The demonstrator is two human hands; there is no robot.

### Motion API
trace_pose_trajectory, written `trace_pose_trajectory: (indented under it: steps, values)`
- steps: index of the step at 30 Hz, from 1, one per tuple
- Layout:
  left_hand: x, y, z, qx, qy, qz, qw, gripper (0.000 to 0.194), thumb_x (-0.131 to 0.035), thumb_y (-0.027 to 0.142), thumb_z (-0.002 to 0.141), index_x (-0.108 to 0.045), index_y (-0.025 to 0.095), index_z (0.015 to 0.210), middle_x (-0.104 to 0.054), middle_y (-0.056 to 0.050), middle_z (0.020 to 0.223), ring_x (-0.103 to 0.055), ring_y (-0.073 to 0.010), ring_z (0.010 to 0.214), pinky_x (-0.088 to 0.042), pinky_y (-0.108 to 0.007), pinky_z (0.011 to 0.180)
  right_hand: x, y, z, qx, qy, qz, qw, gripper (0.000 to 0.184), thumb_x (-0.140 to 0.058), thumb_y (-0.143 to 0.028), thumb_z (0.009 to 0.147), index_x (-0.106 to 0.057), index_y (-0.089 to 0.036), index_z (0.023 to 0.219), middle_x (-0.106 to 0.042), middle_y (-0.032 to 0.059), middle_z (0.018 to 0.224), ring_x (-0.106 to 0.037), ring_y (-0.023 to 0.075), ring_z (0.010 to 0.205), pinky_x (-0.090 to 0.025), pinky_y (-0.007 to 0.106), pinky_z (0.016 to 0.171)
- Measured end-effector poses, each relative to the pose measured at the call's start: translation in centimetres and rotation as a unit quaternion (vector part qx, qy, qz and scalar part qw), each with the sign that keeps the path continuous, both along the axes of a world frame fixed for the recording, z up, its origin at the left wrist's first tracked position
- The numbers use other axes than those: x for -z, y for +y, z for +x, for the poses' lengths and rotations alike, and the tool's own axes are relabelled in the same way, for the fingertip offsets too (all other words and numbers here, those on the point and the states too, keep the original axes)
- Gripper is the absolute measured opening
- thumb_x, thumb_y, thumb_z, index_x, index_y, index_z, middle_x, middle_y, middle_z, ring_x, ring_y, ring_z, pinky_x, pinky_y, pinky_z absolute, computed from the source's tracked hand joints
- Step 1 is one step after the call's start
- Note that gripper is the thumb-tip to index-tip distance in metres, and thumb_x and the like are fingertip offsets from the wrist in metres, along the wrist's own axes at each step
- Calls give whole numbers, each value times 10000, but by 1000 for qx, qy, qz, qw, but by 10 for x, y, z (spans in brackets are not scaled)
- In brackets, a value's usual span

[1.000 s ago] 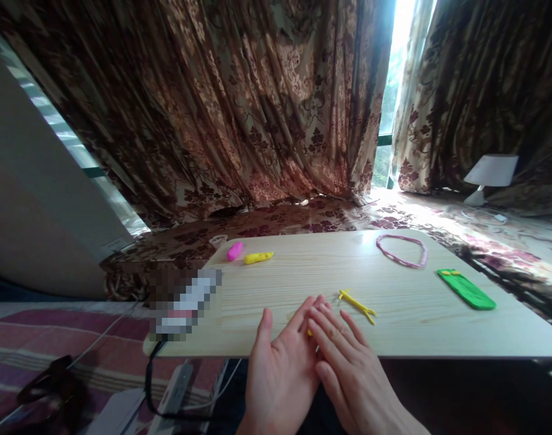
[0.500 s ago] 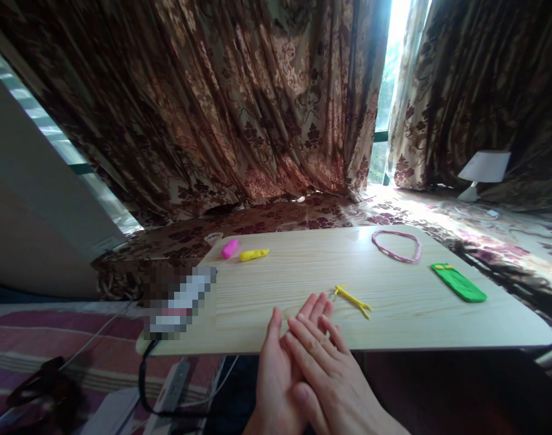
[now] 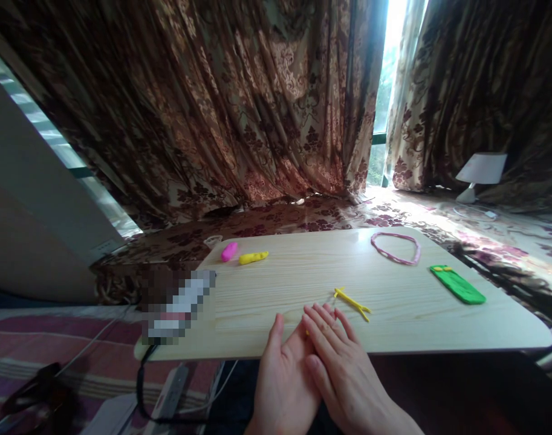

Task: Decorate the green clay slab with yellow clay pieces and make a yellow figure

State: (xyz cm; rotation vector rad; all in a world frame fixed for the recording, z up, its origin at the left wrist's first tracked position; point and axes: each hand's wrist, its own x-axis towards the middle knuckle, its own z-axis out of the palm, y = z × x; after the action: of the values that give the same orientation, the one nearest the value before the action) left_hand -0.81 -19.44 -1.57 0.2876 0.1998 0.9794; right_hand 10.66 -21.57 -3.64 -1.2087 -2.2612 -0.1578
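Note:
My left hand (image 3: 282, 368) is palm up above the table's near edge, its thumb pointing away from the palm. Across it lies my right hand (image 3: 343, 356), palm down with fingers stretched out flat. Between the palms shows a small speck of yellow modelling clay (image 3: 308, 333); the rest of that piece is hidden. Just beyond my fingertips a thin yellow clay stick figure (image 3: 352, 302) with forked ends lies on the table. Farther left are a yellow clay lump (image 3: 253, 258) and a pink clay lump (image 3: 229, 251).
On the right of the pale wooden table (image 3: 280, 278) are a pink twisted clay loop (image 3: 396, 248) and a flat green clay piece (image 3: 457, 284) with yellow bits. A blurred-out device (image 3: 185, 305) with a black cable occupies the left edge. Behind stands a white lamp (image 3: 483, 169).
My right hand has slid slightly right and down across my left palm, and a yellow speck now shows between them. The objects on the table stay in place.

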Motion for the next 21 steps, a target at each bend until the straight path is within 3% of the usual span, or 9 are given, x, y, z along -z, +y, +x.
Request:
trace_pose_trajectory:
  steps: [4,9,14,18,21]
  values:
    - [-1,3,0,-41,-1,10,999,546,-274,442,923,-458,90,1298,-454,-138,1373,-318,-225,1320,-198,-401,1108,3,-3,-6,-83,-7,69,994,569,-439,-310,872,-331,-96,1388,-324,100,1447,-277,256,1343,-300,441,1074]
    - [1,1,1,-8,31,-5,999,515,-316,427,917,-477,113,1291,-462,-143,1365,-337,-256,1309,-211,-416,1102,4,-2,-3,2,8,11,1000,553,-413,-220,880,-290,-95,1405,-298,109,1460,-258,265,1350,-275,497,1074]
    - [-7,3,-2,-49,11,8,999,569,-299,447,914,-415,72,1327,-419,-162,1392,-289,-248,1332,-197,-428,1106,6,-5,-4,-75,-15,75,994,611,-441,-368,878,-306,-75,1396,-306,134,1451,-248,276,1351,-291,461,1073]
    - [-4,0,0,-24,27,-10,999,560,-324,442,914,-431,69,1318,-423,-170,1387,-294,-264,1328,-200,-420,1105,-2,-3,-2,-17,15,15,1000,559,-416,-272,893,-280,-110,1410,-312,100,1455,-268,257,1347,-241,487,1094]
    - [-3,2,-2,-5,16,4,1000,584,-294,474,912,-410,88,1335,-403,-161,1403,-280,-272,1333,-174,-443,1107,2,-4,-3,-29,7,38,999,545,-421,-267,886,-321,-84,1390,-323,123,1447,-261,266,1348,-256,483,1088]
